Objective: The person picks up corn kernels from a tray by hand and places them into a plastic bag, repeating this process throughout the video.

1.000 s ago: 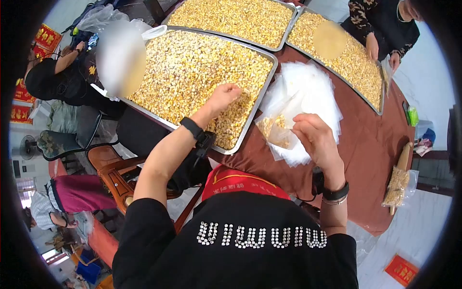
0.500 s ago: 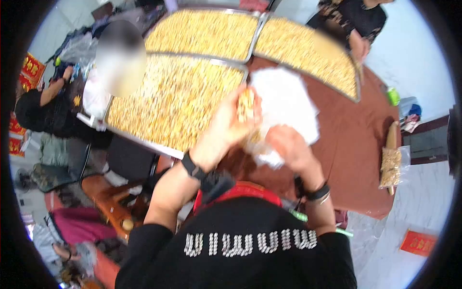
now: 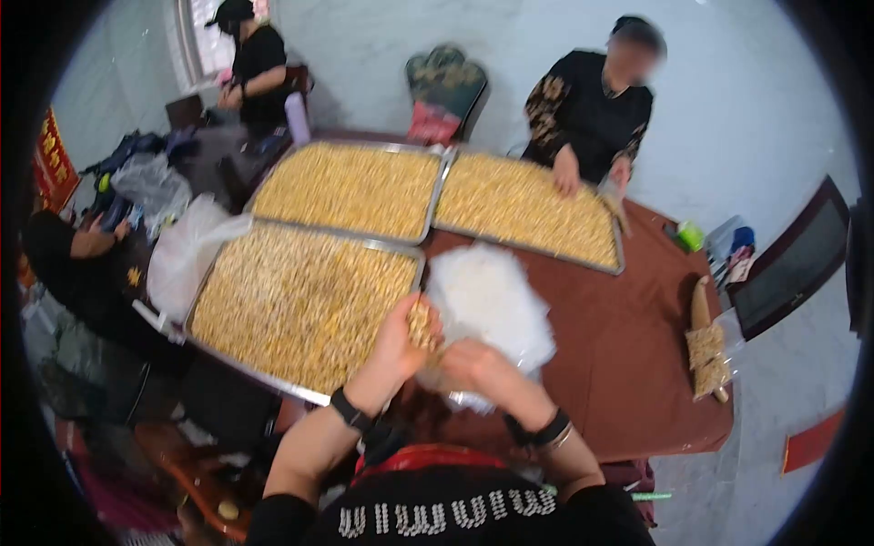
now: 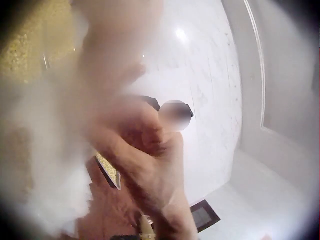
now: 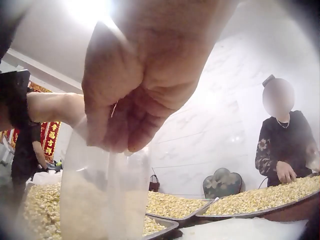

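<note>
My left hand (image 3: 391, 350) is cupped round a handful of pale yellow kernels (image 3: 421, 328), just past the right edge of the nearest metal tray (image 3: 309, 394). Beside it, my right hand (image 3: 482, 366) pinches the top of a clear plastic bag (image 5: 102, 192), which hangs from the fingertips in the right wrist view. Kernels show through its lower part. The two hands almost meet over the bag in the head view. A stack of clear bags (image 3: 492, 300) lies on the table behind them. The left wrist view is largely blurred.
Two more kernel-filled trays, one at the back (image 3: 346, 187) and one at the right (image 3: 528, 211), stand on the brown tablecloth (image 3: 619, 355). A person (image 3: 592, 118) works at the right tray. Filled bags (image 3: 707, 359) lie near the right edge; a white plastic bag (image 3: 187, 255) sits at left.
My left hand has scooped kernels from the near tray and come over to the bag by my right hand. The head view has tilted up, showing more of the room.
</note>
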`<action>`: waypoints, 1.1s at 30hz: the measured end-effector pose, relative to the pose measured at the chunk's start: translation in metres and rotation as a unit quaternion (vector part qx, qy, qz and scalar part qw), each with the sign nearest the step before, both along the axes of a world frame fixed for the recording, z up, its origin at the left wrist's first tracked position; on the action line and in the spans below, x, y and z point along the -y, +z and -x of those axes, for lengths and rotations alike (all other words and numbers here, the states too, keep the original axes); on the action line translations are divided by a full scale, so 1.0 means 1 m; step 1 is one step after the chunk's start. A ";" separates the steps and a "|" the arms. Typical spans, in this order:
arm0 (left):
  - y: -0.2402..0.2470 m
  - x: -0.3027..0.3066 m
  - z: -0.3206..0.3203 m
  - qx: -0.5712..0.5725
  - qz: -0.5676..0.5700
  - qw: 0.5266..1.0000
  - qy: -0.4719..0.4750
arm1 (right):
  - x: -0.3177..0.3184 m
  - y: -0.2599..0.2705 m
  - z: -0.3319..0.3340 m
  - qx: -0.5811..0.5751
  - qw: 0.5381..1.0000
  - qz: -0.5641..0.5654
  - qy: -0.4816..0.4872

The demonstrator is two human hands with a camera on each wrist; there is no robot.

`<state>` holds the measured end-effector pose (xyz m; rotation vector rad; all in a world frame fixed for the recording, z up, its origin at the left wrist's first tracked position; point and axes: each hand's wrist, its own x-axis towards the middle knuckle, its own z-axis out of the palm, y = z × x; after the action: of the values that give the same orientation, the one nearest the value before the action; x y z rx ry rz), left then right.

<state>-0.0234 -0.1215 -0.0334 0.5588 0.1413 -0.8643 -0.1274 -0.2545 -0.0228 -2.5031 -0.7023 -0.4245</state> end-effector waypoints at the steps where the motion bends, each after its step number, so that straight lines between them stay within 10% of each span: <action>1: -0.001 -0.002 0.000 0.012 -0.010 1.000 0.012 | 0.000 0.001 0.001 0.005 1.000 0.012 0.004; 16: 0.008 0.004 0.018 0.090 -0.081 0.987 0.109 | 0.005 -0.005 0.006 -0.052 0.996 -0.045 -0.058; 33: 0.009 0.006 0.017 0.236 -0.100 0.967 -0.009 | 0.011 -0.010 0.010 -0.022 0.992 -0.023 -0.120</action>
<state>-0.0408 -0.1280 -0.0248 0.9408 -0.2136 -0.7177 -0.1377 -0.2657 -0.0333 -2.5539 -0.3723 -0.4633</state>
